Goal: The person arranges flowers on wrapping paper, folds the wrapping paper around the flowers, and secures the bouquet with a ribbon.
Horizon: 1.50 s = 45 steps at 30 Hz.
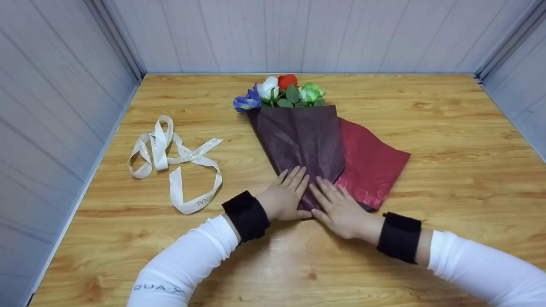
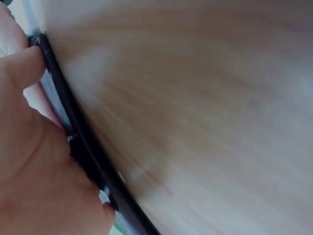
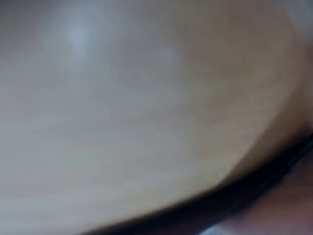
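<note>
A bouquet of blue, white, red and green flowers (image 1: 288, 91) pokes out of dark purple wrapping paper (image 1: 298, 136) folded over the stems. The paper's red side (image 1: 371, 162) lies spread to the right. My left hand (image 1: 285, 197) rests on the lower left part of the wrap with straight fingers. Opposite it, my right hand (image 1: 343, 211) lies flat on the lower right part, fingers extended. The two thumbs nearly meet at the bottom of the wrap. In the left wrist view, the palm (image 2: 39, 166) sits against a dark paper edge (image 2: 98, 152). The right wrist view is blurred.
To the left, a white printed ribbon (image 1: 196, 155) lies in loose loops on the wooden table (image 1: 460, 179). Pale panel walls (image 1: 298, 38) border the table at the back and on both sides.
</note>
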Available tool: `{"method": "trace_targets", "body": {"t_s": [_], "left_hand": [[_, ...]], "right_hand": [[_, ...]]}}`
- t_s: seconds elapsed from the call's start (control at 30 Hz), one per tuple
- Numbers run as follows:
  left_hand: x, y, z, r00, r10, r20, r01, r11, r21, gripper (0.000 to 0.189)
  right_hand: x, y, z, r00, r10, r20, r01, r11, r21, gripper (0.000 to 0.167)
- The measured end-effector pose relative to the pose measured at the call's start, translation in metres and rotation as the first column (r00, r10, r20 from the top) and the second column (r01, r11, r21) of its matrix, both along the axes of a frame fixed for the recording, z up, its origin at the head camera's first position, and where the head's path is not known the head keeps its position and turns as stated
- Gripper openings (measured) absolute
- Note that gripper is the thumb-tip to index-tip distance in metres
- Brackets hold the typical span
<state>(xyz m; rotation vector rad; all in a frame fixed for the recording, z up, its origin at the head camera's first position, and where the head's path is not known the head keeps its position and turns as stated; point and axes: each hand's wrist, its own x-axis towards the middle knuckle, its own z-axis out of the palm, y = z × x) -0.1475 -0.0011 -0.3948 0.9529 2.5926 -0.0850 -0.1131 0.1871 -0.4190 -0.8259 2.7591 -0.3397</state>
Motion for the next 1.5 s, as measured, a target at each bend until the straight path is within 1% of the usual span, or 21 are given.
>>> {"method": "trace_targets", "body": {"t_s": [0.23, 0.37, 0.43, 0.57, 0.63, 0.73, 0.8, 0.87, 0.9, 0.97, 1.03, 1.07, 1.1, 1.13, 1.17, 1.27, 1.3, 1.33, 1.37, 1.43, 1.5], "left_hand": [[0.000, 0.002, 0.004, 0.999, -0.002, 0.034, 0.002, 1.000, -0.015, 0.077], [0.009, 0.003, 0.005, 0.999, -0.050, 0.013, 0.050, 0.999, -0.016, 0.063], [0.015, 0.005, 0.005, 0.998, -0.067, -0.012, 0.067, 0.998, -0.019, 0.059], [0.032, 0.010, 0.003, 0.997, -0.062, -0.055, 0.060, 0.997, -0.040, 0.057], [0.041, 0.013, 0.001, 0.997, -0.046, -0.056, 0.044, 0.998, -0.045, 0.059], [0.052, 0.018, 0.001, 0.999, -0.025, -0.047, 0.022, 0.998, -0.057, 0.066], [0.057, 0.020, 0.001, 0.999, -0.011, -0.038, 0.009, 0.998, -0.061, 0.071], [0.060, 0.021, 0.003, 1.000, -0.003, -0.025, 0.002, 0.998, -0.055, 0.074], [0.061, 0.021, 0.003, 1.000, 0.000, -0.018, 0.000, 0.999, -0.050, 0.076], [0.062, 0.020, 0.004, 1.000, 0.006, 0.001, -0.006, 0.999, -0.032, 0.078], [0.061, 0.018, 0.003, 1.000, 0.003, 0.018, -0.003, 1.000, -0.009, 0.079], [0.061, 0.017, 0.003, 1.000, 0.001, 0.025, -0.001, 1.000, -0.001, 0.079], [0.060, 0.016, 0.003, 1.000, -0.004, 0.030, 0.004, 1.000, 0.002, 0.079], [0.059, 0.015, 0.003, 0.999, -0.009, 0.037, 0.008, 1.000, 0.007, 0.079], [0.058, 0.015, 0.004, 0.999, -0.013, 0.042, 0.013, 1.000, 0.014, 0.078], [0.054, 0.012, 0.004, 0.998, -0.023, 0.060, 0.021, 0.999, 0.030, 0.077], [0.053, 0.012, 0.005, 0.998, -0.024, 0.065, 0.022, 0.999, 0.035, 0.076], [0.052, 0.012, 0.005, 0.997, -0.024, 0.070, 0.022, 0.999, 0.039, 0.076], [0.052, 0.012, 0.005, 0.997, -0.024, 0.077, 0.021, 0.999, 0.043, 0.076], [0.051, 0.012, 0.005, 0.996, -0.031, 0.078, 0.028, 0.999, 0.046, 0.076], [0.052, 0.012, 0.006, 0.997, -0.040, 0.073, 0.036, 0.998, 0.048, 0.075]], "right_hand": [[-0.021, 0.041, -0.005, 0.978, -0.177, -0.115, 0.183, 0.982, 0.043, 0.055], [-0.033, 0.059, -0.002, 0.962, -0.268, -0.057, 0.272, 0.960, 0.072, 0.061], [-0.039, 0.069, 0.002, 0.931, -0.362, 0.033, 0.358, 0.928, 0.103, 0.072], [-0.046, 0.090, 0.012, 0.818, -0.543, 0.189, 0.530, 0.840, 0.118, 0.089], [-0.045, 0.097, 0.014, 0.784, -0.581, 0.218, 0.588, 0.808, 0.038, 0.089], [-0.041, 0.102, 0.015, 0.758, -0.611, 0.228, 0.648, 0.744, -0.162, 0.086], [-0.038, 0.102, 0.016, 0.733, -0.638, 0.236, 0.680, 0.675, -0.288, 0.087], [-0.037, 0.103, 0.017, 0.698, -0.639, 0.324, 0.712, 0.565, -0.417, 0.090], [-0.037, 0.104, 0.017, 0.676, -0.611, 0.412, 0.731, 0.487, -0.477, 0.093], [-0.034, 0.106, 0.018, 0.621, -0.499, 0.604, 0.778, 0.298, -0.553, 0.097], [-0.031, 0.108, 0.017, 0.559, -0.328, 0.762, 0.823, 0.105, -0.558, 0.078], [-0.029, 0.108, 0.018, 0.522, -0.237, 0.819, 0.849, 0.052, -0.526, 0.064], [-0.027, 0.109, 0.018, 0.503, -0.159, 0.849, 0.863, 0.049, -0.502, 0.046], [-0.025, 0.109, 0.018, 0.491, -0.101, 0.865, 0.871, 0.088, -0.484, 0.028], [-0.023, 0.109, 0.018, 0.487, -0.053, 0.872, 0.867, 0.147, -0.475, 0.018], [-0.021, 0.109, 0.018, 0.480, 0.086, 0.873, 0.796, 0.376, -0.475, 0.029], [-0.021, 0.109, 0.017, 0.484, 0.118, 0.867, 0.760, 0.436, -0.483, 0.028], [-0.021, 0.109, 0.016, 0.488, 0.144, 0.861, 0.730, 0.474, -0.493, 0.026], [-0.022, 0.109, 0.013, 0.491, 0.166, 0.855, 0.708, 0.496, -0.502, 0.025], [-0.025, 0.110, 0.005, 0.500, 0.185, 0.846, 0.687, 0.511, -0.517, 0.021], [-0.029, 0.111, -0.006, 0.529, 0.179, 0.830, 0.684, 0.488, -0.542, 0.024]]}}
